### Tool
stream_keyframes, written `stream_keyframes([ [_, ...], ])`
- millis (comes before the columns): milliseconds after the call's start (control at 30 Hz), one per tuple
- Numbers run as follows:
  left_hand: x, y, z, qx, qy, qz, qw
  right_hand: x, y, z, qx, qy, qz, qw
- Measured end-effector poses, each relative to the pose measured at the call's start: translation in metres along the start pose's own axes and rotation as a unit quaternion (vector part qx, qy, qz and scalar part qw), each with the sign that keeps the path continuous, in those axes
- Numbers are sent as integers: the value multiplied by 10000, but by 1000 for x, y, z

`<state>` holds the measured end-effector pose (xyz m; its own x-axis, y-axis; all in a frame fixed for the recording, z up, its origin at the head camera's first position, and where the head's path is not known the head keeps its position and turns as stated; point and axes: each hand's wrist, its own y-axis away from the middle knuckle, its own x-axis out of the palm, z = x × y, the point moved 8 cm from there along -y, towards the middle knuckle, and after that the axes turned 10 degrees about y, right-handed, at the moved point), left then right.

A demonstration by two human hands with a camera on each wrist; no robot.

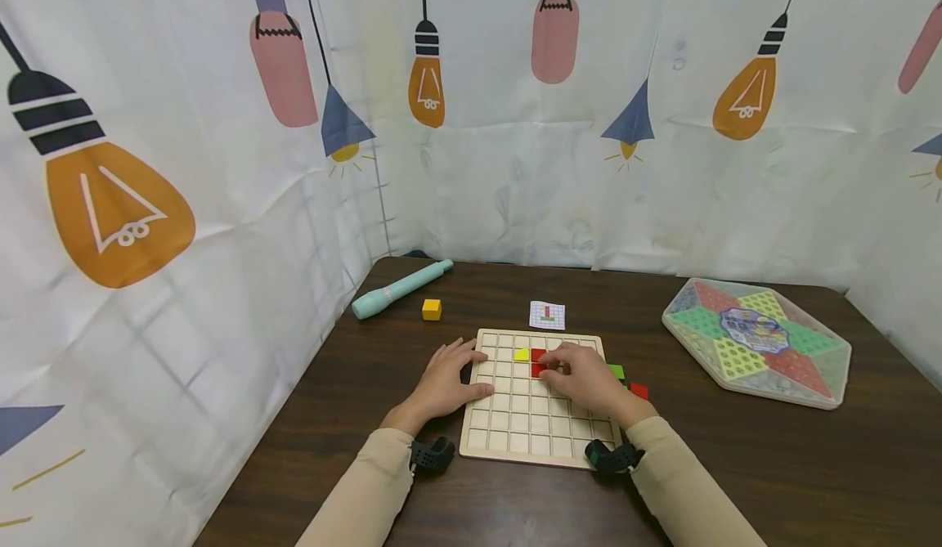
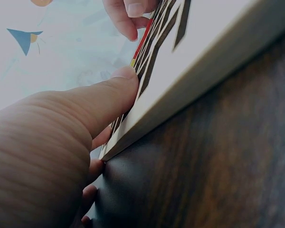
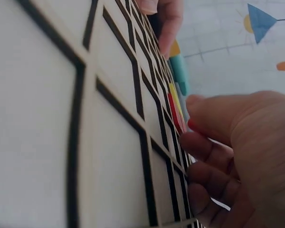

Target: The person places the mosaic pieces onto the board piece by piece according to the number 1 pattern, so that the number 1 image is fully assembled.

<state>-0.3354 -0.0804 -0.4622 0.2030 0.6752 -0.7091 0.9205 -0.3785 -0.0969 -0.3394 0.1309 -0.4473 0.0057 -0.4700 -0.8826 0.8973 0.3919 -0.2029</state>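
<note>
Red block [image 1: 538, 356] under right hand [image 1: 585, 382] fingertips, on wooden grid board [image 1: 533, 428]

Both arms wear long beige sleeves ending at the wrist. The left hand [image 1: 441, 385] and right hand [image 1: 585, 381] are bare. Each wrist carries a black strapped camera mount.

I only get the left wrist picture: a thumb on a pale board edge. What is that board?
Observer: A wooden grid board with square cells, lying flat on a dark table.
Visitor: Is anything in the cells?
Observer: A yellow piece and red pieces sit near the far edge.
Visitor: What's the other hand doing?
Observer: The right hand rests on the board, fingertips at the red pieces; the left hand touches the board's left edge.
</note>
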Motion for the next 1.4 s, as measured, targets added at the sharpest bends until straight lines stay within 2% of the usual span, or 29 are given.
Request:
stream_keyframes([
  [267,1,-1,0,75,73,-9,9999,-5,1,-5,-81,-123,205,9997],
  [567,2,-2,2,66,95,-38,9999,-14,3,-9,74,-159,300,9994],
  [900,2,-3,2,39,26,-48,10000,-42,7,-29,219,-120,-27,9997],
  [1100,1,-2,3,35,18,-53,10000,-56,10,-45,478,-55,-232,9986],
  [1400,1,-2,3,19,38,-42,10000,-62,14,-67,728,23,-344,9968],
])
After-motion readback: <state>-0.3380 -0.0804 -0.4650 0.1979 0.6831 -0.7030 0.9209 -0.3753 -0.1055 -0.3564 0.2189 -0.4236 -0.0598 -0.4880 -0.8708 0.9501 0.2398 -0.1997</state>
